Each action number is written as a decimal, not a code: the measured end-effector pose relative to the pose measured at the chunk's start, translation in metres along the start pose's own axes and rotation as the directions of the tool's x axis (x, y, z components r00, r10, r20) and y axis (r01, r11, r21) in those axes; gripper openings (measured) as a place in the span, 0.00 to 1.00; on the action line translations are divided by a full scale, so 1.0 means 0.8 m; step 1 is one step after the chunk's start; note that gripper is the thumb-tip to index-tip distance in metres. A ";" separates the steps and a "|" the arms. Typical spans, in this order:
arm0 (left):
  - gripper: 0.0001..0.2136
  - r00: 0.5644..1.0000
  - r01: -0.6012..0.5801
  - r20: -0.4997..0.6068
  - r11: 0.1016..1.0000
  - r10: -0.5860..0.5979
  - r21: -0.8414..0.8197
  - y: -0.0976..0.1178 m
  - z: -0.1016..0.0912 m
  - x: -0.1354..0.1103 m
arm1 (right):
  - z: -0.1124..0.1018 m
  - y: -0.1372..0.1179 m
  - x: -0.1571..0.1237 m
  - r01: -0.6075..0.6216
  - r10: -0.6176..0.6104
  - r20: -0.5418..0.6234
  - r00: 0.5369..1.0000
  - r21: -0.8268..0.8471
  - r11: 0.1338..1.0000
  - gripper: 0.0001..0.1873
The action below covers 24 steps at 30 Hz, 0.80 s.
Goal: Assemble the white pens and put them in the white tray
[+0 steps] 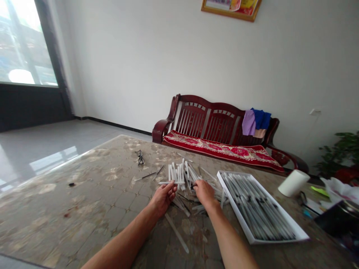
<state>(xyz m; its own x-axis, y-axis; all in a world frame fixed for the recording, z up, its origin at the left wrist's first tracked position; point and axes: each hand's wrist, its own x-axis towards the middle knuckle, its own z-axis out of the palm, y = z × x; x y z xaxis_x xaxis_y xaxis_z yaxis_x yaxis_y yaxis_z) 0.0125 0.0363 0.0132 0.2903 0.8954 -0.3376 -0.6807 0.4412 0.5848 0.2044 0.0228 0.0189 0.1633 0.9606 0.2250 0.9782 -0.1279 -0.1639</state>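
This room has a pale wall (146, 63), and a framed picture (231, 7) hangs high on it at about twelve o'clock. A big window (26, 45) stands at ten o'clock, above a shining tile floor (45, 157). At one o'clock, a dark red wooden bench (210, 116) stands against the wall, with a red patterned cushion (221, 149) on its seat and purple and blue cloths (258, 121) over its back. At three o'clock, there is a green potted plant (340, 149).

The person's two arms reach over a wide table (84, 198) with a patterned, stone-like top. From the hands, a white tray (234, 209) is at two o'clock, and many grey-and-white rods (258, 205) lie side by side in it. Farther at three o'clock stands a white roll (294, 183). Folded glasses (140, 157) lie at eleven o'clock.

A loose pile of white rods (181, 175) is at twelve o'clock, just beyond the hands, and some rods lie under them. The left hand (164, 198) is closed narrow and holds one white rod (171, 183) across its fingers. The right hand (204, 192) is curled down and touches the pile, but I cannot tell if it holds a rod.
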 end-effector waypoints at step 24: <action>0.05 0.999 -0.024 0.029 0.997 0.022 0.067 -0.022 0.014 -0.005 | 0.017 -0.023 -0.061 -0.021 0.337 -0.080 0.938 0.958 0.287 0.12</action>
<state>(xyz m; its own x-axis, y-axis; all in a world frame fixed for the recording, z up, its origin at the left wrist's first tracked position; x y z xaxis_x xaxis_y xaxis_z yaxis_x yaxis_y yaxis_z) 0.0311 0.0256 0.0126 0.2946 0.9063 -0.3032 -0.6405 0.4227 0.6411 0.1770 -0.0182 -0.0021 0.4930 0.8383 0.2328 0.1537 0.1795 -0.9717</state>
